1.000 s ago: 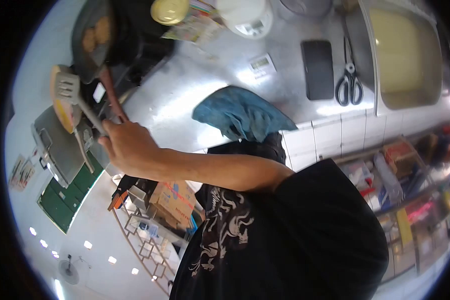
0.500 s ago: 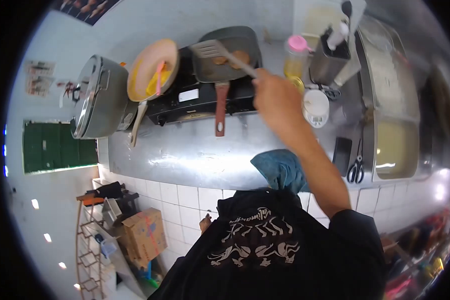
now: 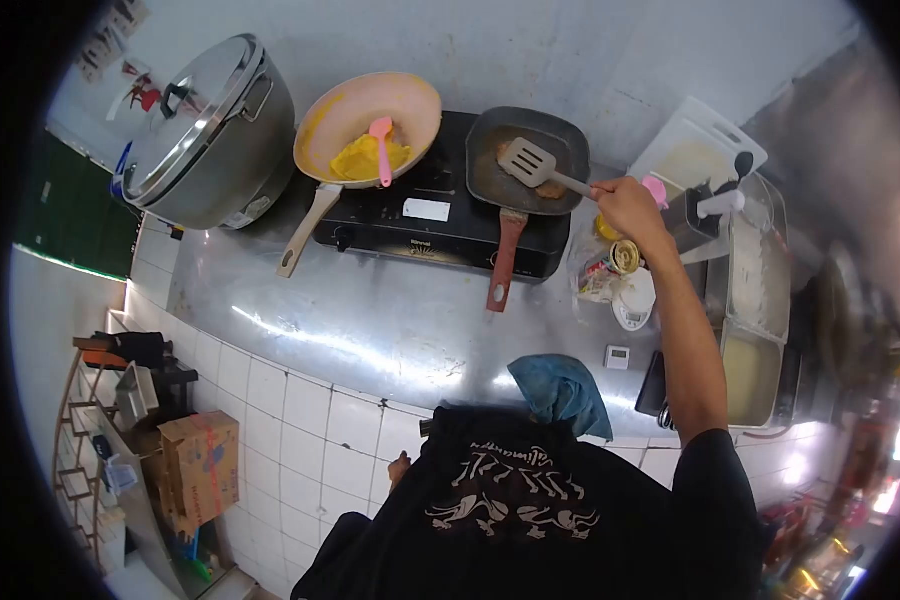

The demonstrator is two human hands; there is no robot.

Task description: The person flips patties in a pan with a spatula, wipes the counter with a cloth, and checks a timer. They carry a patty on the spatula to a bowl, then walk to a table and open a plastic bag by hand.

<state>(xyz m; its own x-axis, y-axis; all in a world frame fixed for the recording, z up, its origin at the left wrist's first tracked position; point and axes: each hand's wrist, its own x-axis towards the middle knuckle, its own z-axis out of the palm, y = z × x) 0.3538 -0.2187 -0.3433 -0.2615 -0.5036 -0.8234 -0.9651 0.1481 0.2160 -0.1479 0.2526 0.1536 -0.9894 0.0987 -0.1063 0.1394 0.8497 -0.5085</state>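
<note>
My right hand [image 3: 630, 212] is closed round the handle of a grey slotted spatula [image 3: 530, 163]. The spatula's head lies over browned patties [image 3: 550, 190] in the square dark pan [image 3: 480, 170], covering part of them. That pan stands on the right side of a black gas stove [image 3: 450, 215], its red-brown handle toward me. On the stove's left side a round pan [image 3: 320, 120] holds yellow food [image 3: 355, 160] and a pink spatula [image 3: 383, 150]. My left hand [image 3: 399, 468] hangs low beside my shirt, mostly hidden, its fingers too small to read.
A large lidded pot [image 3: 240, 165] stands left of the stove. Right of it are a can [image 3: 624, 257], a white scale [image 3: 633, 305], a utensil holder [image 3: 687, 225] and a cutting board [image 3: 695, 150]. A blue cloth [image 3: 560, 392] lies at the counter's front edge, near a small timer [image 3: 617, 357].
The view has shifted left, so the stove and pans appear further right. The grey spatula has come down from above the square pan onto the patties, still in my right hand.
</note>
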